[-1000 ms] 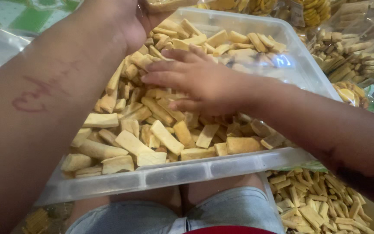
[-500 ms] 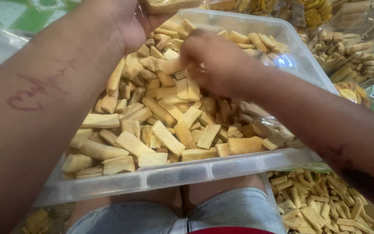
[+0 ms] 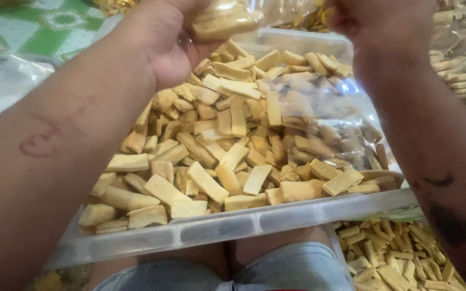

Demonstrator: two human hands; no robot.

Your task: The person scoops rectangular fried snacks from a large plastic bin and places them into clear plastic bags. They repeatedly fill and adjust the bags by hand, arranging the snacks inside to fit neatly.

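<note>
Right hand [image 3: 376, 21] has lifted off the snack pieces [image 3: 233, 145] in the clear tray [image 3: 254, 222], now raised past its far edge, closed; contents unclear. Left hand [image 3: 171, 40] grips a clear bag [image 3: 227, 21] holding pieces, over far-left corner. Filling appears underway.

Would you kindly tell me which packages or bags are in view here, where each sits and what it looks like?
Clear plastic bag: top centre, held up by the left hand, part-filled with pale yellow snack pieces.
Filled clear bags: right edge, crinkled, packed with the same golden sticks.
Clear plastic tray: on the lap, rectangular, heaped with snack pieces.
No labels, signs or screens show.
</note>
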